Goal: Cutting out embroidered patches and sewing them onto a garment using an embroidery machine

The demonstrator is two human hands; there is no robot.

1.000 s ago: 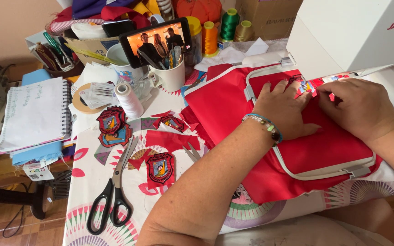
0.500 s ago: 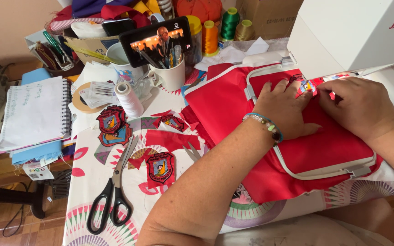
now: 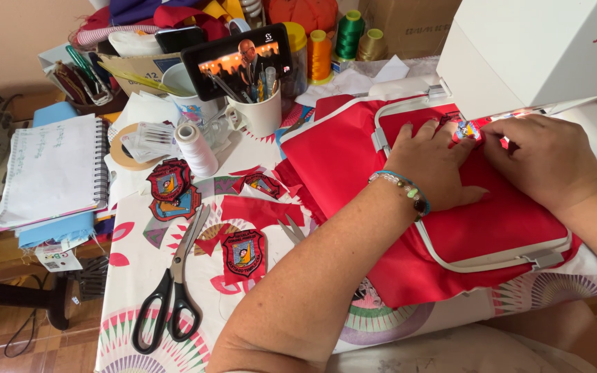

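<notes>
Worktable, seen from above, listed left to right.

- Spiral notebook, far left, lying on blue sheets at the table's left edge.
- Scissors, black handles, blades shut, near left on the patterned tablecloth.
- 2 shield-shaped patches, overlapping, just beyond the scissors; 1 more patch to their right, nearer the front edge.
- White thread spool, upright, just right of the 2 patches.
- White mug holding pens and tools, far centre, with a phone propped in front of it, screen lit.
- Thread cones, orange, green and tan, at the far edge.
- Red fabric, clamped in a white embroidery hoop, centre right, under the white sewing machine.
- Left hand, beaded bracelet at the wrist, palm down on the fabric inside the hoop, fingers spread flat, gripping nothing.
- Small patch, on the fabric at the machine's needle area, between the 2 hands.
- Right hand, palm down on the fabric, fingers curled toward the small patch; whether they pinch it cannot be told.
</notes>
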